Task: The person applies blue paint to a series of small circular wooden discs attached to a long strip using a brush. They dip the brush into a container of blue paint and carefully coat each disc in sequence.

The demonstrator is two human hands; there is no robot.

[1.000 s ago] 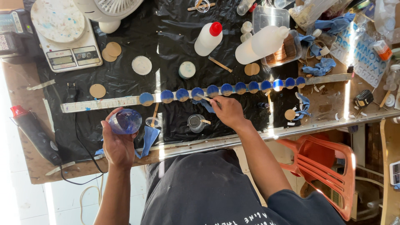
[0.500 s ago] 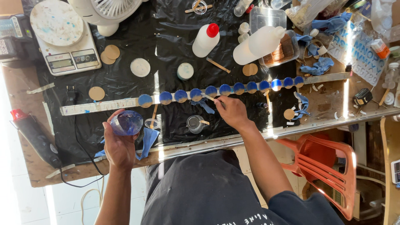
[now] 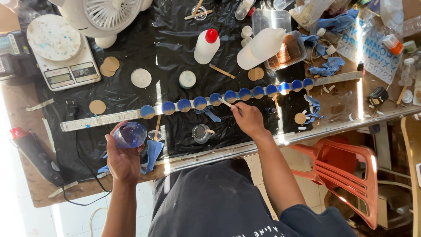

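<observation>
- Left hand [image 3: 123,160] grips one clear cup of blue liquid [image 3: 130,134], at seven o'clock.
- Right hand [image 3: 249,119] pinches one wooden stick [image 3: 225,102] touching roughly eleven blue discs [image 3: 230,96] along one ruler [image 3: 101,119] on the tabletop [image 3: 35,175].

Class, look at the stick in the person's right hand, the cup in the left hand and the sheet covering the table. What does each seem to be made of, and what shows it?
Stick: probably wood, pale tan and matte. Cup: seemingly clear plastic, glossy, tinted blue by what is inside. Sheet: likely thin black plastic film, wrinkled with shiny glare streaks.
</observation>
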